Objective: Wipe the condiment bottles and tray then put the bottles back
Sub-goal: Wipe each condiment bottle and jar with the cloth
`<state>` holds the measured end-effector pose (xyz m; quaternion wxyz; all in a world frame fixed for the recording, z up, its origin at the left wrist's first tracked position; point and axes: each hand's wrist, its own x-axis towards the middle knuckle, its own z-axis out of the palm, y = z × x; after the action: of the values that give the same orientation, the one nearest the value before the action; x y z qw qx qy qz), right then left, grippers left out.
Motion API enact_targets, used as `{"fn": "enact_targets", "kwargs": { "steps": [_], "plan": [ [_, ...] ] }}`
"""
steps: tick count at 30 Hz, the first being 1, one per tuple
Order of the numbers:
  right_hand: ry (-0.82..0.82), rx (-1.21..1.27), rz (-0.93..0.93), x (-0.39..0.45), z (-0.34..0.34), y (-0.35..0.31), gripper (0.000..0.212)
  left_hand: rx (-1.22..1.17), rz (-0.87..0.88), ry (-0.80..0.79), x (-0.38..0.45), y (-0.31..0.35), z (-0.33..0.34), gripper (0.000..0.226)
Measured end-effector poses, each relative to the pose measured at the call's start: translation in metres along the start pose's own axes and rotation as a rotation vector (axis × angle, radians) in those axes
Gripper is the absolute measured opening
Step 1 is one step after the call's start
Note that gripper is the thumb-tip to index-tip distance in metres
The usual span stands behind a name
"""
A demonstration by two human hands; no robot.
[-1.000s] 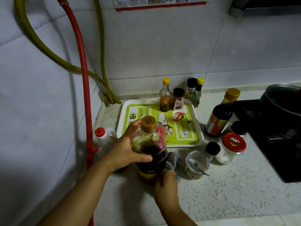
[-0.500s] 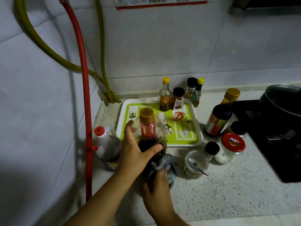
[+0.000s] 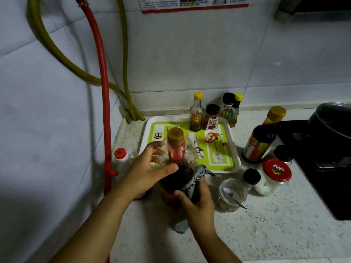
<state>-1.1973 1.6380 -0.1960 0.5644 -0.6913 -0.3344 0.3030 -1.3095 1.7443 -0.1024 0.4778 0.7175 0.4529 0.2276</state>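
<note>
A big clear bottle of dark sauce (image 3: 176,160) with a gold cap stands on the counter in front of the tray. My left hand (image 3: 150,169) grips its shoulder, thumb across the front. My right hand (image 3: 197,204) presses a grey cloth (image 3: 195,177) against the bottle's lower right side, fingers curled round the cloth. The green and white tray (image 3: 230,149) lies behind, stained, with a yellow-capped bottle (image 3: 196,112) and a black-capped spice jar (image 3: 210,117) at its back edge.
A red-capped white bottle (image 3: 122,158) stands left by the wall. Right of the tray: a tall dark bottle (image 3: 261,137), a red-lidded jar (image 3: 273,175), a small black-capped jar (image 3: 250,178) and an open glass jar with a spoon (image 3: 231,194). A stove and pot (image 3: 334,130) are at far right.
My right hand has slid the cloth up and round to the bottle's right side. The left hand has kept its grip near the bottle's top, turning it slightly.
</note>
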Motion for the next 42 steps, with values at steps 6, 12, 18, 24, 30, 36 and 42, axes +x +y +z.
{"fn": "enact_targets", "kwargs": {
  "steps": [6, 12, 18, 24, 30, 36, 42],
  "plan": [
    [-0.055, -0.147, 0.038, 0.011, -0.004, 0.006, 0.084, 0.128, -0.007, 0.012, 0.002, 0.004, -0.003, 0.06],
    [-0.192, -0.413, 0.225, 0.016, 0.001, 0.011, 0.079, 0.106, -0.028, -0.012, 0.002, 0.004, -0.002, 0.073],
    [-0.222, -0.357, 0.258, 0.005, 0.011, -0.004, 0.082, 0.03, -0.063, -0.121, 0.011, -0.002, -0.004, 0.084],
    [-0.118, -0.338, 0.159, -0.011, 0.02, -0.011, 0.064, -0.08, -0.084, -0.122, 0.007, -0.003, 0.007, 0.068],
    [0.019, -0.256, 0.061, -0.006, 0.011, -0.013, 0.059, 0.111, -0.078, 0.074, 0.008, -0.006, 0.021, 0.123],
    [-0.067, -0.382, 0.122, 0.002, 0.005, -0.004, 0.051, 0.198, -0.062, 0.103, 0.008, 0.0, 0.022, 0.134],
    [-0.149, -0.453, 0.225, 0.01, 0.001, -0.008, 0.033, 0.216, -0.124, -0.008, 0.005, 0.0, 0.011, 0.137]
  ]
}}
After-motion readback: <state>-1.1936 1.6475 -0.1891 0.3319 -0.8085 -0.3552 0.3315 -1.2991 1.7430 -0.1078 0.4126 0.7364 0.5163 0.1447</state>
